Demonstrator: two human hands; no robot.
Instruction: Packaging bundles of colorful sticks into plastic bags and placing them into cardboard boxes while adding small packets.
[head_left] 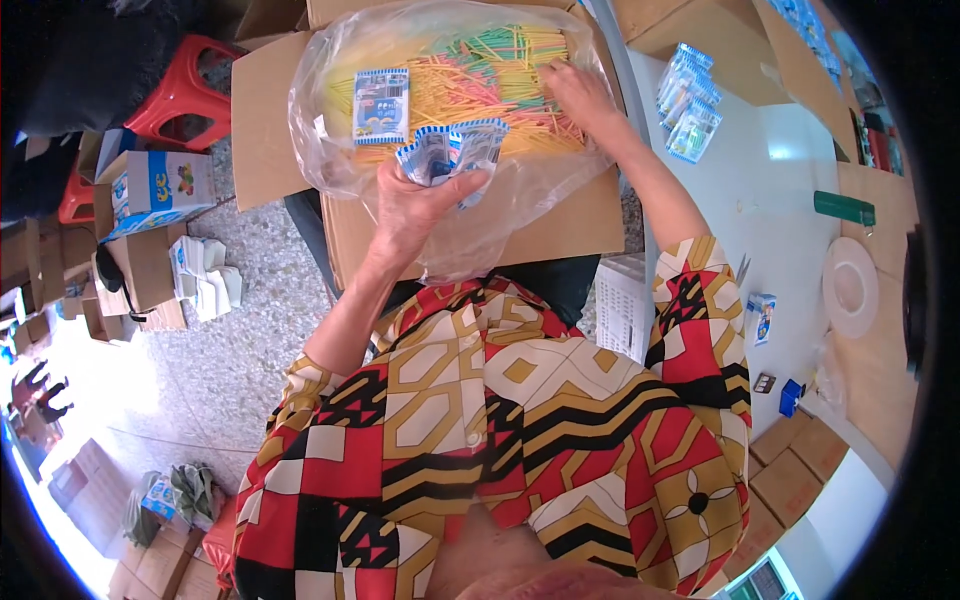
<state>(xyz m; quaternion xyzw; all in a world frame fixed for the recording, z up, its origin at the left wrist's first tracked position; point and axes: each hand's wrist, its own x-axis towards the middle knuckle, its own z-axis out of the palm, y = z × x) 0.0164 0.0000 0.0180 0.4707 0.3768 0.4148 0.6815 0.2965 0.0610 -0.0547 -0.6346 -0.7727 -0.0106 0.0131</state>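
My left hand [415, 212] is closed round a few blue-and-white plastic packets [455, 148], fanned out above the near side of a large cardboard box. Inside the box, a clear plastic liner bag [320, 85] holds a heap of thin coloured sticks [450, 88] in yellow, pink and green. My right hand [580, 95] reaches into the heap's right side, its fingers curled down on the sticks; the fingertips are partly hidden. Another blue-and-white packet [381, 106] lies flat on the heap, left of centre.
Several filled packets [690, 105] lie on the pale table [775, 190] to the right. A red stool [185, 95] and a printed carton [160, 190] stand at the left. White stacked pieces [205, 275] lie beside open boxes. A white plastic crate [620, 300] sits under the table edge.
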